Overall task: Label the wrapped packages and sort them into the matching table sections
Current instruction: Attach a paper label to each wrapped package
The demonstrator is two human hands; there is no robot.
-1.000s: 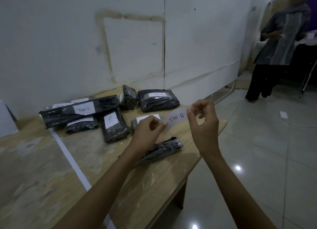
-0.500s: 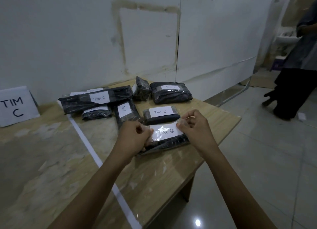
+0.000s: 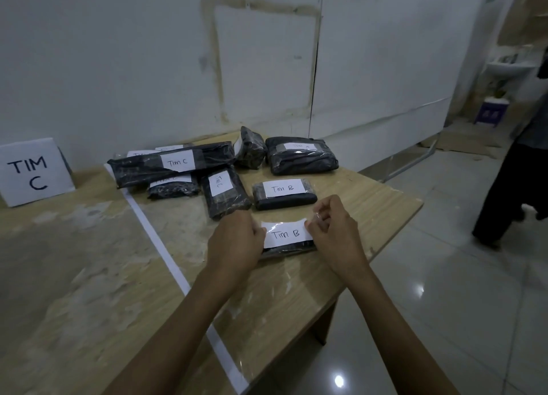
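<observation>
A white paper label reading "Tim B" lies on top of a small black wrapped package near the table's right front. My left hand presses the label's left end and my right hand presses its right end, fingers curled on it. Just behind lies another black package labelled "Tim B". Farther back sit several black packages, among them a long one labelled "Tim C" and a bulky one at the far right.
A white tape line runs front to back across the wooden table. A white "TIM C" sign stands at the back left by the wall. A person stands on the tiled floor at the right.
One second ago I held the label in the air between both hands. It came down onto the small package, and both hands now press its ends flat. The view shifted left.
</observation>
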